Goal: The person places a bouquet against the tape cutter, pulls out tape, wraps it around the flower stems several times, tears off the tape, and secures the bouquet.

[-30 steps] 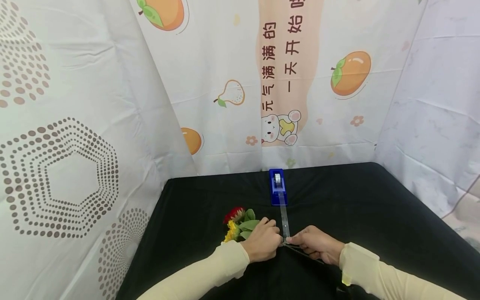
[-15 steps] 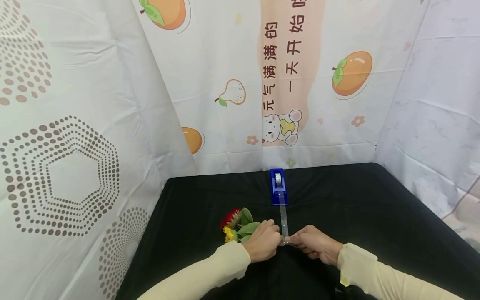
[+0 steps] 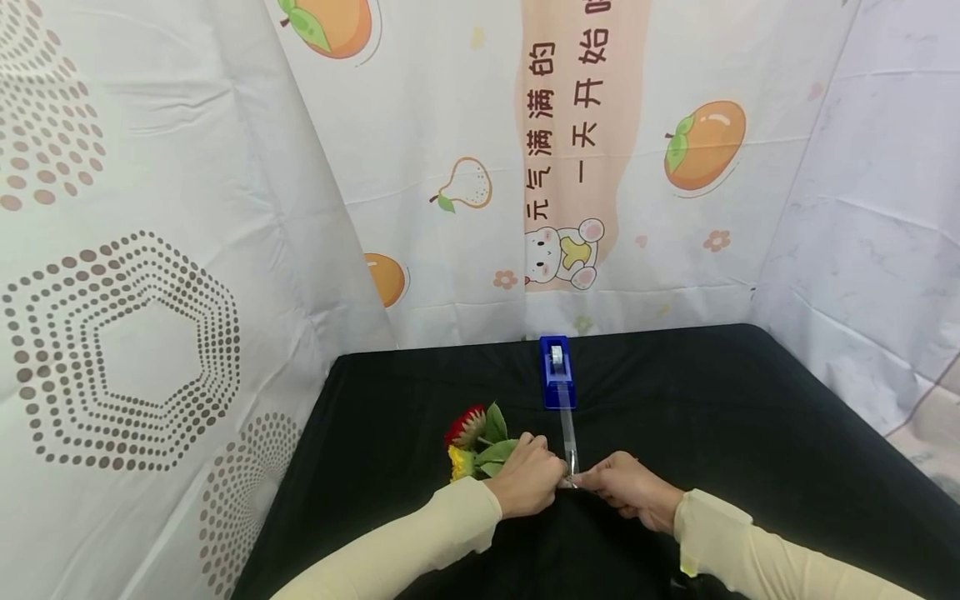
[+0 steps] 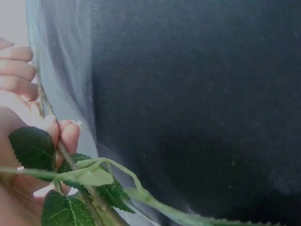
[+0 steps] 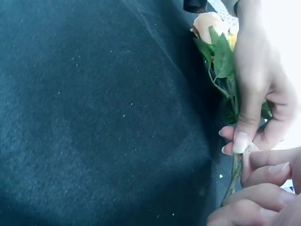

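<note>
In the head view my left hand point(image 3: 528, 478) grips a small bunch of artificial flowers by the stems point(image 5: 235, 165). A red flower point(image 3: 465, 427), a yellow flower point(image 3: 461, 462) and green leaves point(image 3: 497, 452) stick out to its left; a peach rose point(image 5: 207, 27) shows in the right wrist view. My right hand point(image 3: 632, 487) pinches at the near end of a clear tape strip point(image 3: 570, 442), right against the stems and my left fingertips. The strip runs back to a blue tape dispenser point(image 3: 557, 375). Fingers partly hide where tape meets stems.
A black cloth covers the table point(image 3: 420, 379). White printed curtains point(image 3: 450, 100) hang behind it and along both sides. A small dark object point(image 5: 194, 5) shows at the top of the right wrist view.
The flower heads dip, then rise and turn a little in my left hand. Stems that showed beneath my right hand a second ago are now mostly hidden. The tape stays stretched from the dispenser.
</note>
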A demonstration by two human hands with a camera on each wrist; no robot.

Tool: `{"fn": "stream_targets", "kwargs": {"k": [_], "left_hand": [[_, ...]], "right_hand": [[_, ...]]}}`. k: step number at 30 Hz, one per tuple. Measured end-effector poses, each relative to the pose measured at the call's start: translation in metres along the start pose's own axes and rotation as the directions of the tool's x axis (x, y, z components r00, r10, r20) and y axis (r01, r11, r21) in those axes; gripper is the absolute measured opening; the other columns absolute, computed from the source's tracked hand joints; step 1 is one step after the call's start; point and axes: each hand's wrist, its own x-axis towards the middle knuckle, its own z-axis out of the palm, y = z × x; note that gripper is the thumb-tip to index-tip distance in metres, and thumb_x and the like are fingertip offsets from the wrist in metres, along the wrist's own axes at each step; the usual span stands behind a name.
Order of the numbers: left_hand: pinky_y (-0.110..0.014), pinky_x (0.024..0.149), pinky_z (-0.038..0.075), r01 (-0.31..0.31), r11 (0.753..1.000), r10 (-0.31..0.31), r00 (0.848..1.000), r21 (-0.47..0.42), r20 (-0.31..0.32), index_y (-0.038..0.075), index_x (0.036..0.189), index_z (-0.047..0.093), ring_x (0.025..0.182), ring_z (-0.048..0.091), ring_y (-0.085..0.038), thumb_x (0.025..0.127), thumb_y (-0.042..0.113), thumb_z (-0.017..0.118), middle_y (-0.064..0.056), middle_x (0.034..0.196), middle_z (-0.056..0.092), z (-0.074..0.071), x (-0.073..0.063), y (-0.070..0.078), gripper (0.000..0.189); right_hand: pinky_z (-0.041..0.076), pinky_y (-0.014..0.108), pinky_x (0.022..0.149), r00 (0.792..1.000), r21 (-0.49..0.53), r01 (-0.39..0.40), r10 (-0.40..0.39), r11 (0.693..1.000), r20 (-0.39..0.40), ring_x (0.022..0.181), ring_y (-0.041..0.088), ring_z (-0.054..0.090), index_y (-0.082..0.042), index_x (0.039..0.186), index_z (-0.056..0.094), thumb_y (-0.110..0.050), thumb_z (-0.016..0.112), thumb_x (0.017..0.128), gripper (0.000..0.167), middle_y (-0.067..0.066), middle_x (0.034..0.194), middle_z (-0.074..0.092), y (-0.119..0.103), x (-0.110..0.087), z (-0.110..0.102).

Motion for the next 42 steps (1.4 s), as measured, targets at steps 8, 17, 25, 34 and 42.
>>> {"fn": "stream_targets", "kwargs": {"k": [8, 17, 25, 34, 42], "left_hand": [[-0.026, 0.071, 0.026, 0.033, 0.999, -0.036, 0.996, -0.04, -0.082, 0.026, 0.078, 0.077, 0.07, 0.037, -0.009, 0.096, 0.027, 0.072, 0.016, 0.07, 0.064, -0.007, -0.003, 0.0, 0.019], [-0.028, 0.068, 0.025, 0.038, 0.999, -0.037, 0.99, 0.006, -0.134, 0.028, 0.073, 0.076, 0.069, 0.035, -0.011, 0.094, 0.028, 0.073, 0.014, 0.068, 0.063, -0.005, 0.004, 0.001, 0.021], [-0.027, 0.069, 0.024, 0.021, 1.0, -0.019, 0.986, 0.008, -0.167, 0.027, 0.07, 0.072, 0.07, 0.035, -0.011, 0.097, 0.027, 0.07, 0.013, 0.071, 0.063, -0.002, 0.0, 0.005, 0.026], [-0.027, 0.07, 0.024, 0.007, 0.999, 0.002, 0.985, 0.05, -0.172, 0.026, 0.073, 0.072, 0.072, 0.035, -0.011, 0.094, 0.026, 0.072, 0.012, 0.073, 0.06, -0.002, -0.004, 0.009, 0.021], [-0.026, 0.068, 0.021, -0.009, 0.995, 0.027, 0.983, 0.098, -0.184, 0.026, 0.067, 0.067, 0.074, 0.037, -0.011, 0.083, 0.018, 0.078, 0.011, 0.075, 0.062, -0.001, -0.003, 0.011, 0.021]], "right_hand": [[0.022, 0.025, 0.045, 0.996, -0.069, -0.009, 0.003, 0.998, -0.085, 0.047, 0.01, 0.026, -0.012, 0.064, 0.06, -0.02, 0.072, 0.094, 0.034, -0.004, 0.055, 0.037, 0.0, 0.002, 0.001], [0.023, 0.024, 0.044, 0.997, -0.075, 0.026, -0.031, 0.997, -0.07, 0.047, 0.009, 0.029, -0.014, 0.063, 0.06, -0.02, 0.072, 0.093, 0.033, -0.005, 0.055, 0.039, -0.002, 0.004, -0.001], [0.024, 0.025, 0.044, 0.989, -0.113, 0.003, -0.02, 0.994, -0.149, 0.046, 0.011, 0.031, -0.01, 0.062, 0.06, -0.02, 0.075, 0.09, 0.033, -0.002, 0.056, 0.046, 0.0, 0.003, 0.005], [0.029, 0.026, 0.048, 0.976, -0.207, 0.013, -0.057, 0.978, -0.21, 0.048, 0.013, 0.037, -0.01, 0.056, 0.057, -0.017, 0.076, 0.09, 0.04, -0.001, 0.053, 0.045, -0.001, 0.004, 0.01], [0.026, 0.025, 0.046, 0.963, -0.412, 0.02, -0.128, 0.911, -0.236, 0.047, 0.011, 0.036, -0.014, 0.054, 0.055, -0.022, 0.079, 0.09, 0.044, -0.004, 0.053, 0.043, -0.005, 0.005, 0.009]]}}
